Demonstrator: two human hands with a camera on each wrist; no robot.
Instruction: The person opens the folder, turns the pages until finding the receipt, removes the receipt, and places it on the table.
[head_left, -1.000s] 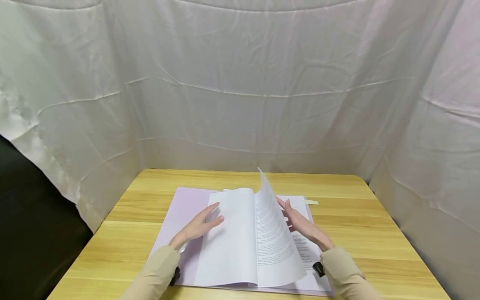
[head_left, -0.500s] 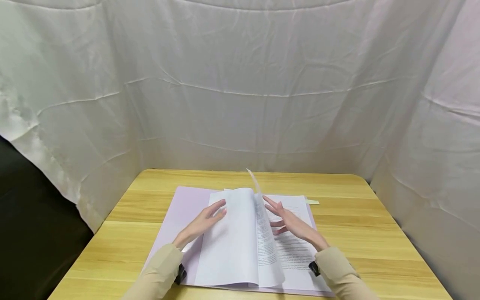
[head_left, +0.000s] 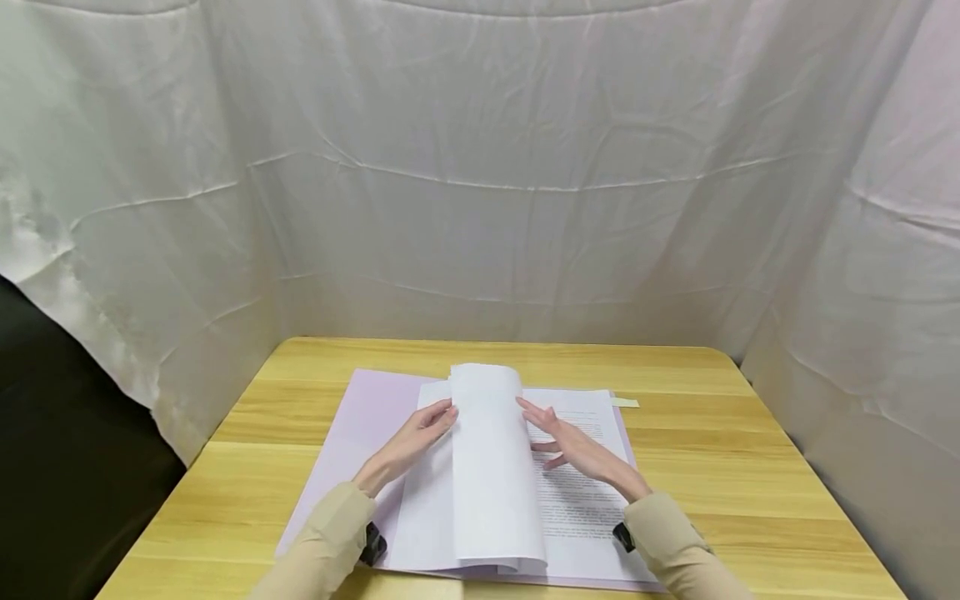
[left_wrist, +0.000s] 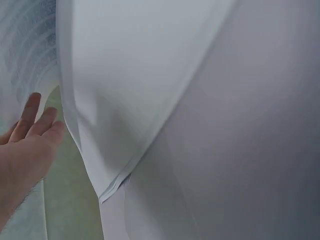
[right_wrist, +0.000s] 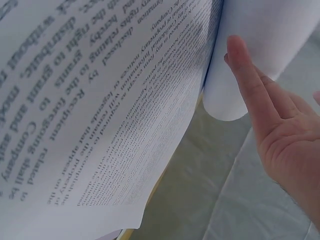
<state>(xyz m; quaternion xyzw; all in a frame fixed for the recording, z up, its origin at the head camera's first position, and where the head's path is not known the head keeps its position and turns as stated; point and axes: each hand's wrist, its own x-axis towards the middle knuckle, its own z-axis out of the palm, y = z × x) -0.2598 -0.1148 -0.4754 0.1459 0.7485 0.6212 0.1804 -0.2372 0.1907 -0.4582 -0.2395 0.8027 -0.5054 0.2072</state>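
Note:
A stack of printed sheets lies open on a pale purple folder (head_left: pixel 352 417). A turning page (head_left: pixel 495 467) bows up over the middle, its blank back showing, its loose edge now to the left. My left hand (head_left: pixel 408 442) is at that edge, fingers extended and fingertips close to the paper. My right hand (head_left: pixel 581 450) has its fingers spread, the tips at the curved right side of this page. Under it lies a text page (head_left: pixel 577 508), whose print shows large in the right wrist view. Blank white paper (left_wrist: pixel 135 60) fills much of the left wrist view.
The wooden table (head_left: pixel 720 467) bears the folder near its front. A small pale tab (head_left: pixel 625 402) sticks out at the upper right of the sheets. Light cloth (head_left: pixel 510 192) hangs behind and on the sides, with a black area (head_left: pixel 67 467) at the left.
The raised page has swung over from right to left and now arches with its blank back up. My right hand followed it leftward; my left hand moved slightly right to its edge.

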